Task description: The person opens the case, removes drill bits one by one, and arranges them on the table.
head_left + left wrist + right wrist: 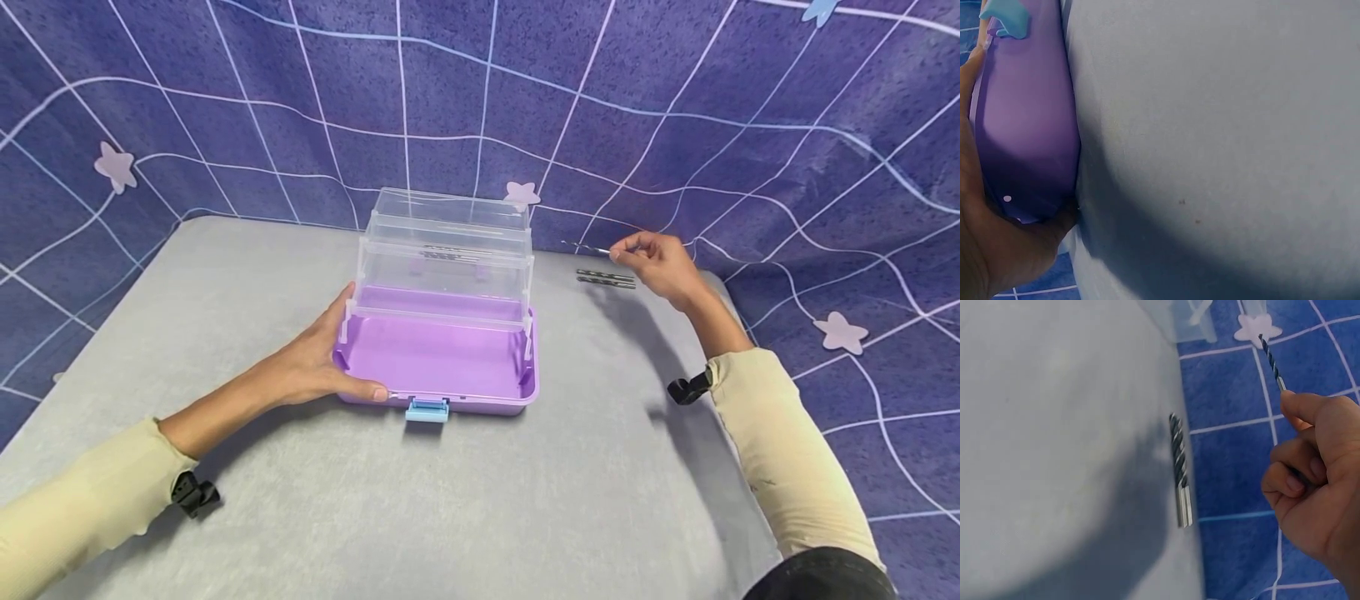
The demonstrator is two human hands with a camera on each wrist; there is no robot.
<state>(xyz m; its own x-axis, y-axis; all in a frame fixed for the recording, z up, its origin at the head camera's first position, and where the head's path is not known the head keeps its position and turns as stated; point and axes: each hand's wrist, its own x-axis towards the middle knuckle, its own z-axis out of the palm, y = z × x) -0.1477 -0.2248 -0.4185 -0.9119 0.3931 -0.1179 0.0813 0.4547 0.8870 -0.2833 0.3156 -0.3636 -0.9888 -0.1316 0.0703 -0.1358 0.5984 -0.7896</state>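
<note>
A purple storage box (pixel 442 358) stands on the table with its clear stepped trays (pixel 446 287) raised at the back. My left hand (pixel 311 358) grips the box's left end, thumb along the front rim and fingers round the side. Between thumb and forefinger, my right hand (pixel 656 262) pinches the shank of a drill bit (pixel 1270 362), held up in the air with its fluted tip pointing left toward the trays. Below that hand, two drill bits (pixel 1180 469) lie side by side on the table. More drill bits (pixel 453 252) show through one of the clear upper trays.
A light blue latch (pixel 427 409) hangs on the front of the box. The grey table (pixel 450 508) ends at the back against a blue-purple cloth (pixel 450 100) with a grid and stars.
</note>
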